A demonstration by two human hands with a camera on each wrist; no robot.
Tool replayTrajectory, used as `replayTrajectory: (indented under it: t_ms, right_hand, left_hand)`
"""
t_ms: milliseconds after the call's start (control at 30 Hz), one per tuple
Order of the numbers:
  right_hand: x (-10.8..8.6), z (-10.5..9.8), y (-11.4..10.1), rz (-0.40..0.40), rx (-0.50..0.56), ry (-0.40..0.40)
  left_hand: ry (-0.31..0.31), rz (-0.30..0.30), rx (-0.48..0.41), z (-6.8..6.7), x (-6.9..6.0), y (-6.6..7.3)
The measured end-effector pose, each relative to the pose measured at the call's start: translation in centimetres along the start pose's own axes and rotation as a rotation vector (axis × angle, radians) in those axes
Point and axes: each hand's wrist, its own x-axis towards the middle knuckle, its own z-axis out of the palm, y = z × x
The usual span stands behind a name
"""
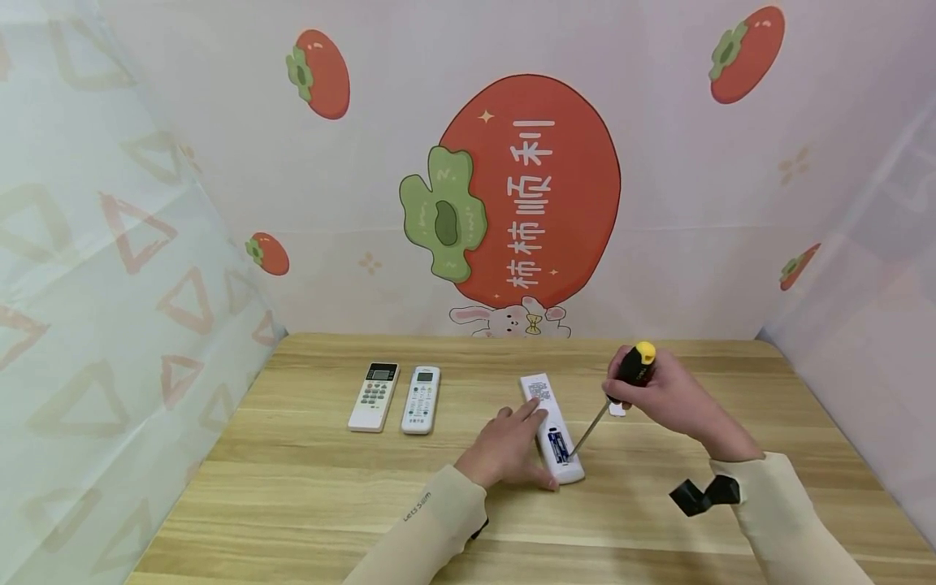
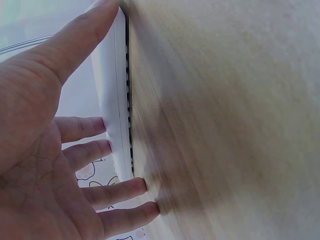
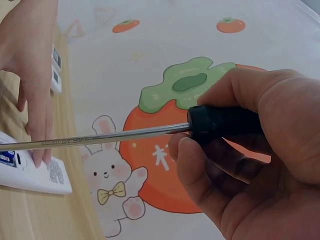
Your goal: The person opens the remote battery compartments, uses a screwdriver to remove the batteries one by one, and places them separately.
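A white remote control (image 1: 539, 392) lies back up on the table, its battery compartment uncovered with blue batteries (image 1: 558, 447) inside. Along its left side, my left hand (image 1: 509, 451) steadies it: the thumb touches the near end, two fingertips press its edge, and two others reach the tabletop in the left wrist view. My right hand (image 1: 673, 396) grips a screwdriver (image 3: 220, 122) by its black and yellow handle. The shaft (image 1: 591, 426) slants down to the compartment's near end; exact tip contact is hard to tell. A small white piece (image 1: 617, 409) lies partly hidden under the right hand.
Two more remote controls lie face up on the left: one with a dark top (image 1: 374, 398) and a slimmer white one (image 1: 421, 400). The wooden table (image 1: 292, 504) ends at a patterned cloth backdrop (image 1: 680, 203). Black tape (image 1: 704, 494) hangs at the right sleeve.
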Motion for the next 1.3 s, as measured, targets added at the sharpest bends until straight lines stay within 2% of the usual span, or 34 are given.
replayTrajectory:
  t_ms: [233, 600, 900, 1033, 1300]
  right_hand:
    - [0.0, 0.1, -0.7, -0.071, -0.060, -0.049]
    - [0.3, 1.4, -2.9, -0.098, -0.215, -0.068]
    - [1.1, 1.7, -3.6, -0.033, -0.263, -0.102]
    - [1.4, 1.6, -3.8, -0.027, -0.289, -0.093]
    - [2.1, 1.7, -4.0, 0.005, -0.275, -0.079]
  left_hand:
    - [-0.012, -0.014, -0.015, 0.0, 0.1, 0.0]
    - [-0.003, -0.009, -0.026, -0.2, 0.0, 0.0]
    - [-0.008, -0.010, -0.037, -0.2, -0.1, 0.0]
    - [0.001, -0.007, -0.032, -0.1, -0.1, 0.1]
    - [0.004, -0.009, -0.031, 0.0, -0.1, 0.0]
